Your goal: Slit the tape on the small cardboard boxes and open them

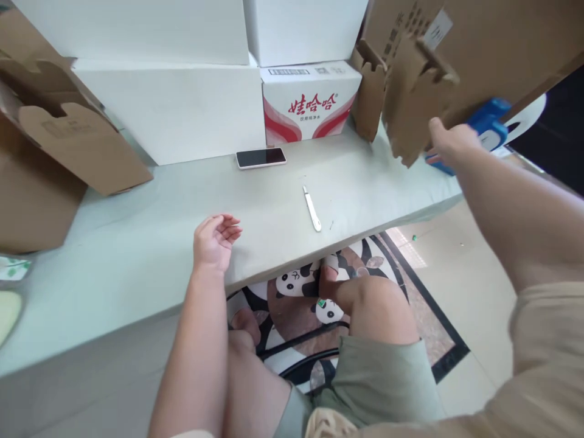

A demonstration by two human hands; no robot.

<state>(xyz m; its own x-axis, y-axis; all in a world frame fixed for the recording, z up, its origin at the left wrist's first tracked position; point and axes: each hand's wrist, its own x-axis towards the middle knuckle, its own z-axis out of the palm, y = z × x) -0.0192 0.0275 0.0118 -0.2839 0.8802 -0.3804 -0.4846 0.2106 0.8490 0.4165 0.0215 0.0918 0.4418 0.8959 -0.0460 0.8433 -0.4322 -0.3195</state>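
My right hand (454, 143) reaches out to the far right, its thumb and fingers closed on the edge of a small brown cardboard box (415, 100) with notched flaps. The box is blurred and held tilted. Behind that hand is a blue object (490, 118), partly hidden and unclear in kind. My left hand (215, 240) rests at the table's front part, palm turned inward, fingers loosely curled and apart, holding nothing. Between the hands a white-handled craft knife (312, 208) lies on the pale table cover (164, 243). Farther back lies a phone (261, 158), dark screen up.
White boxes (173, 109) are stacked at the back, beside a red-and-white carton (314, 106). Open brown cardboard boxes (100, 149) stand at left; another brown box (367, 91) stands at the back right. A large brown carton (515, 48) fills the upper right. A panda-patterned mat (292, 310) lies below.
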